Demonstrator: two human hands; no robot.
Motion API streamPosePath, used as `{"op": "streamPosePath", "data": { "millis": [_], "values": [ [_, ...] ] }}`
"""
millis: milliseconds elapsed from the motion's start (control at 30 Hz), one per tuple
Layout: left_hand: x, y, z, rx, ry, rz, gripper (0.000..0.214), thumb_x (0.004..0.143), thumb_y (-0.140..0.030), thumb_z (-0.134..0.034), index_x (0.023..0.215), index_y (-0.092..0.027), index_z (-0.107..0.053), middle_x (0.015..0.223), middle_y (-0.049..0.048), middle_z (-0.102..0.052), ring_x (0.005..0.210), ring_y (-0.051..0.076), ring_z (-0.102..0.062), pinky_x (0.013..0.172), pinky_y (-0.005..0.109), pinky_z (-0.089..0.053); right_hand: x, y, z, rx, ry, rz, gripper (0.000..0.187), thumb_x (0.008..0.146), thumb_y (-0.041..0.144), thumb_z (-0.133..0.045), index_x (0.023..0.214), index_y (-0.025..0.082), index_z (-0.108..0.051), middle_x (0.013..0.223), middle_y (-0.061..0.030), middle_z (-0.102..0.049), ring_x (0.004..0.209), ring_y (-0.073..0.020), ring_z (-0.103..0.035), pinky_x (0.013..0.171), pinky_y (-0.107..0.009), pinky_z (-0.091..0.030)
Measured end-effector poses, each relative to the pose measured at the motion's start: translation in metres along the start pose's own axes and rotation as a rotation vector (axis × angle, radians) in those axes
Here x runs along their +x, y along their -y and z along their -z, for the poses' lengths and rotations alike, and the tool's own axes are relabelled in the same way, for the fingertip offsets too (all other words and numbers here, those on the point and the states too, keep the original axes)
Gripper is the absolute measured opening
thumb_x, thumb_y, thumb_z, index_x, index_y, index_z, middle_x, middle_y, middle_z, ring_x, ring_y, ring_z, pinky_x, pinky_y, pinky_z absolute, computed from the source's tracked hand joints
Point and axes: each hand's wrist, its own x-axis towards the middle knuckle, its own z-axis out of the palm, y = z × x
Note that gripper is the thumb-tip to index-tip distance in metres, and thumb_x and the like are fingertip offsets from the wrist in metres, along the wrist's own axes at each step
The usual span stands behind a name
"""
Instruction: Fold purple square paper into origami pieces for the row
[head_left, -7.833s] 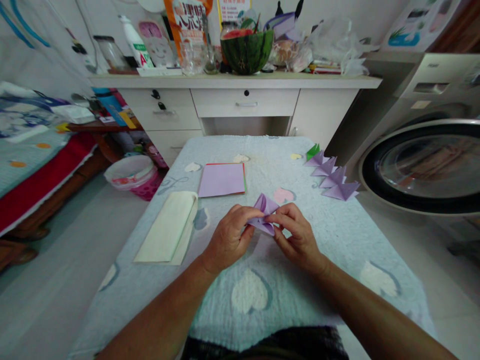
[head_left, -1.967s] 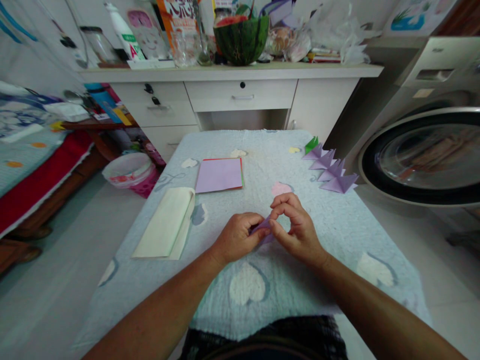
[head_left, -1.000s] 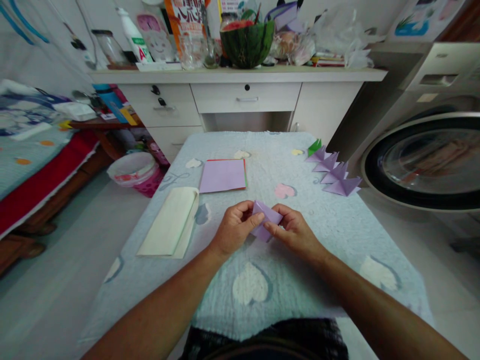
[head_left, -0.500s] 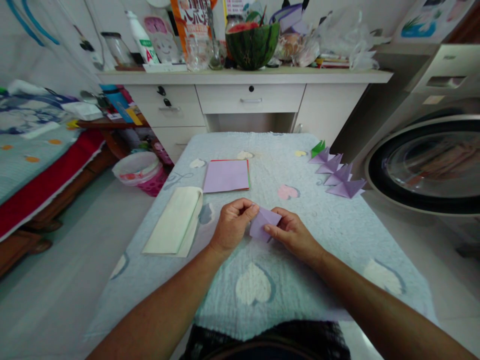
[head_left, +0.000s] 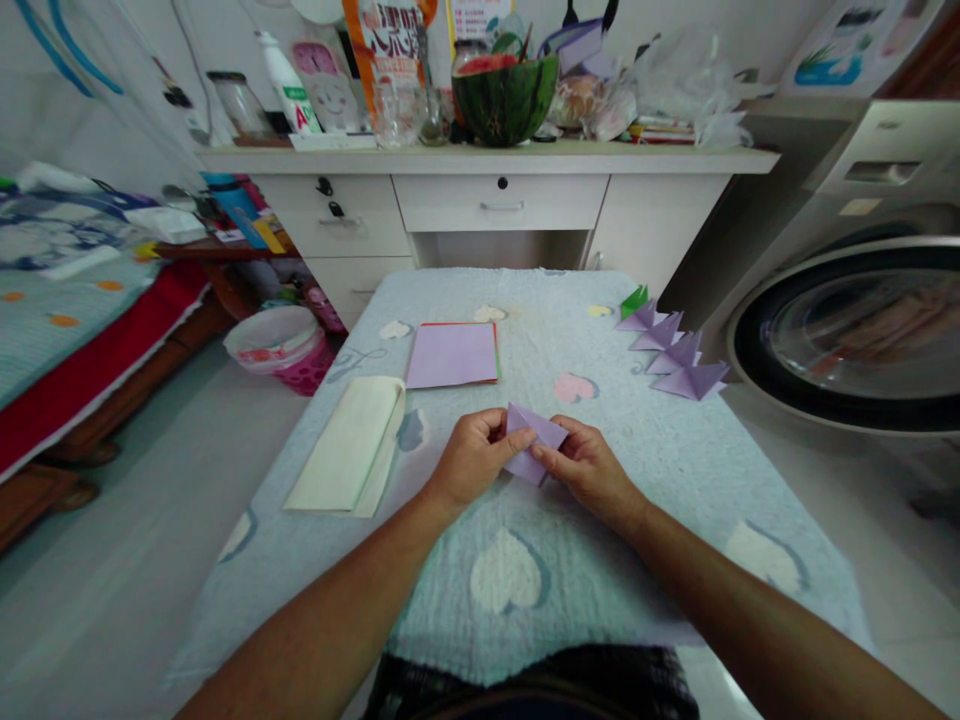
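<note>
Between my hands, above the cloth-covered table, is a folded piece of purple origami paper [head_left: 529, 467]. My left hand [head_left: 480, 450] pinches its left side, thumb flat on the front face. On the right edge, my right hand [head_left: 581, 455] grips it with the thumb on the face and fingers behind. Beyond my hands lies a stack of square paper [head_left: 452, 355], purple on top with red and green edges showing. Folded purple paper pieces [head_left: 690, 380] stand in a row at the far right, with a green folded piece [head_left: 634, 300] at the back end.
A folded pale sheet [head_left: 346, 445] lies on the table [head_left: 510, 620] to the left. Behind stands a white cabinet [head_left: 501, 200] holding a cut watermelon [head_left: 506, 100] and jars. A pink bin [head_left: 281, 345] is on the floor at left, a washing machine [head_left: 862, 330] at right.
My left hand has slid from the paper's top corner down to its left side, its thumb now across the face near my right thumb. The paper has turned slightly, its top corner now uncovered.
</note>
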Motion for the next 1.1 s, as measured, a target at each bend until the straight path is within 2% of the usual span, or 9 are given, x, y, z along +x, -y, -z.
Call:
{"op": "streamPosePath", "data": {
  "millis": [233, 367, 600, 733, 933, 1100],
  "values": [
    [-0.001, 0.002, -0.001, -0.058, -0.020, -0.013, 0.030, 0.076, -0.040, -0.072, 0.082, -0.011, -0.069, 0.069, 0.0005, -0.063, 0.061, 0.011, -0.053, 0.058, 0.022, -0.042, 0.000, -0.003, -0.001, 0.112, 0.017, -0.078, 0.037, 0.069, 0.043, -0.079, 0.087, 0.019, -0.058, 0.068, 0.0041, -0.054, 0.053, -0.0081, -0.045, 0.046, -0.020, -0.036],
    [-0.001, 0.000, -0.002, -0.078, -0.028, -0.013, 0.029, 0.076, -0.039, -0.072, 0.082, -0.011, -0.069, 0.070, 0.0008, -0.064, 0.062, 0.011, -0.055, 0.060, 0.022, -0.043, -0.001, -0.002, -0.001, 0.073, 0.020, -0.072, 0.032, 0.074, 0.045, -0.075, 0.087, 0.017, -0.065, 0.068, 0.0022, -0.056, 0.054, -0.0081, -0.044, 0.047, -0.021, -0.035],
    [-0.001, -0.005, -0.005, -0.029, 0.053, 0.002, 0.029, 0.075, -0.038, -0.072, 0.085, -0.010, -0.070, 0.070, 0.0012, -0.064, 0.063, 0.012, -0.055, 0.060, 0.023, -0.043, -0.002, -0.001, 0.003, -0.007, -0.008, -0.032, 0.032, 0.076, 0.046, -0.073, 0.084, 0.017, -0.065, 0.066, 0.0021, -0.055, 0.054, -0.0085, -0.044, 0.049, -0.022, -0.036],
    [-0.001, -0.004, -0.003, -0.060, -0.001, -0.025, 0.027, 0.075, -0.037, -0.072, 0.080, -0.011, -0.069, 0.069, 0.0004, -0.063, 0.062, 0.011, -0.053, 0.060, 0.022, -0.042, -0.002, -0.001, 0.003, -0.010, 0.032, -0.021, 0.032, 0.077, 0.045, -0.073, 0.086, 0.016, -0.064, 0.065, 0.0028, -0.054, 0.053, -0.0079, -0.043, 0.049, -0.021, -0.034],
    [0.002, -0.006, 0.005, -0.043, -0.150, -0.101, 0.027, 0.080, -0.037, -0.066, 0.066, -0.014, -0.063, 0.059, -0.0030, -0.053, 0.057, 0.009, -0.046, 0.055, 0.020, -0.037, -0.003, 0.001, -0.001, -0.023, 0.069, -0.015, 0.028, 0.077, 0.042, -0.073, 0.080, 0.017, -0.060, 0.063, 0.0046, -0.051, 0.052, -0.0073, -0.040, 0.049, -0.021, -0.031],
    [0.002, -0.009, 0.007, -0.063, -0.155, -0.122, 0.027, 0.081, -0.035, -0.064, 0.064, -0.015, -0.061, 0.058, -0.0036, -0.051, 0.058, 0.010, -0.045, 0.058, 0.020, -0.038, -0.003, 0.003, -0.002, -0.033, 0.080, -0.026, 0.027, 0.077, 0.042, -0.072, 0.081, 0.017, -0.060, 0.064, 0.0046, -0.051, 0.052, -0.0076, -0.040, 0.050, -0.022, -0.032]
  ]
}}
